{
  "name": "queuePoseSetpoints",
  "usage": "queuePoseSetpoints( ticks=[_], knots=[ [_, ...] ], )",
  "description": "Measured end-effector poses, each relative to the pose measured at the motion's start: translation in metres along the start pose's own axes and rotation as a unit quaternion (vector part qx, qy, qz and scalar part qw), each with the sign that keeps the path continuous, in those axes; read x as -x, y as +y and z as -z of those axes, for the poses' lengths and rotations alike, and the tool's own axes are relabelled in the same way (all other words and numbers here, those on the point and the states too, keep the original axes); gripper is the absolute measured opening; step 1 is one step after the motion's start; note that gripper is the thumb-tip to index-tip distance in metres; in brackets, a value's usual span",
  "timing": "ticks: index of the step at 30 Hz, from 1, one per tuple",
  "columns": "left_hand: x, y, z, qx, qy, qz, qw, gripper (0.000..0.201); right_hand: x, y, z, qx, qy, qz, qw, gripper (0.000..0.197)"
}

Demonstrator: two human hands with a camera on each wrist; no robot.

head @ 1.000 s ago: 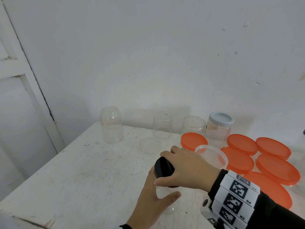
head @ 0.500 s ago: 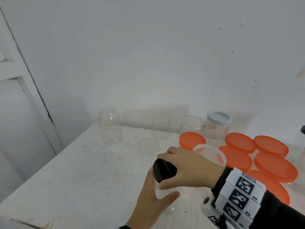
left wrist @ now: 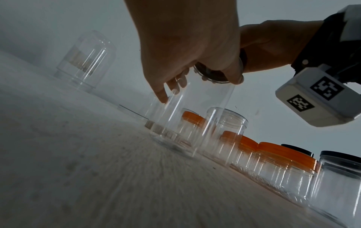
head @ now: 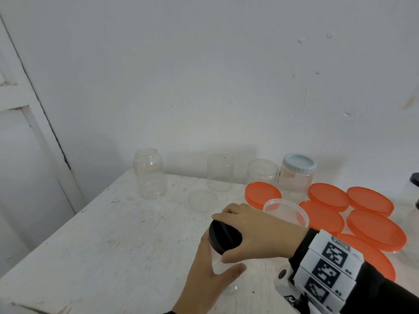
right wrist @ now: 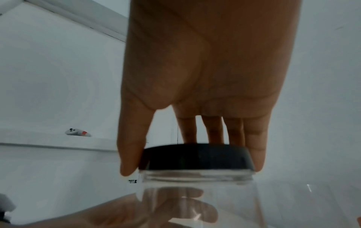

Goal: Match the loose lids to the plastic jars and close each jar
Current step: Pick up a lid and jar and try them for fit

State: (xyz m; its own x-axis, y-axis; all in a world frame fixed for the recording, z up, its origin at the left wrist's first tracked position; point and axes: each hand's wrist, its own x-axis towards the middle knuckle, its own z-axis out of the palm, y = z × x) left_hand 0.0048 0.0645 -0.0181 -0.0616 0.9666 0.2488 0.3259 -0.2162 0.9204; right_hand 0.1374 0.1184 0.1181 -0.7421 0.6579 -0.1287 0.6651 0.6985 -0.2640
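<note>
A clear plastic jar [head: 218, 266] stands near the table's front, and my left hand [head: 213, 266] grips its body from the left and front. On its mouth sits a black lid [head: 226, 240], level in the right wrist view. My right hand [head: 221, 237] grips that lid from above, thumb on the near rim and fingers on the far rim. The left wrist view shows the jar [left wrist: 195, 115] upright on the table with the lid [left wrist: 213, 75] on top. In the right wrist view the lid [right wrist: 197, 157] hides the jar's threads [right wrist: 197, 177].
Three open clear jars [head: 149, 173] [head: 220, 172] [head: 263, 172] and one pale-blue-lidded jar [head: 297, 172] line the back wall. A clear lid [head: 203, 200] lies flat. An open wide jar [head: 285, 211] and several orange-lidded jars [head: 324, 216] crowd the right. The table edge [head: 68, 225] runs along the left.
My right hand has shifted slightly round the black lid. The jar and my left hand have stayed where they were.
</note>
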Motion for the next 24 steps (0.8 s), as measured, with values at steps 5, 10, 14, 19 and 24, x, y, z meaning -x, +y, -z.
queuePoseSetpoints(
  ticks=[5,10,14,19,24],
  knots=[
    [0.0,0.002,0.0,0.005,-0.007,-0.002,1.0,0.08,-0.001,-0.001,-0.006,0.03,0.042,-0.005,0.999,0.07],
    [-0.002,-0.001,-0.002,-0.014,0.003,-0.027,1.0,0.078,-0.002,-0.002,-0.017,0.047,0.103,-0.055,0.992,0.077],
    [-0.002,-0.002,-0.003,-0.017,0.0,-0.023,1.0,0.078,-0.003,-0.001,-0.02,0.032,0.109,-0.064,0.991,0.078],
    [-0.001,-0.004,-0.003,-0.019,0.013,-0.009,1.0,0.078,-0.002,0.003,-0.01,-0.017,0.011,-0.019,1.0,0.079],
    [0.001,-0.004,-0.002,0.0,0.007,-0.002,1.0,0.08,-0.001,0.003,-0.007,-0.003,0.021,-0.008,1.0,0.075]
  ],
)
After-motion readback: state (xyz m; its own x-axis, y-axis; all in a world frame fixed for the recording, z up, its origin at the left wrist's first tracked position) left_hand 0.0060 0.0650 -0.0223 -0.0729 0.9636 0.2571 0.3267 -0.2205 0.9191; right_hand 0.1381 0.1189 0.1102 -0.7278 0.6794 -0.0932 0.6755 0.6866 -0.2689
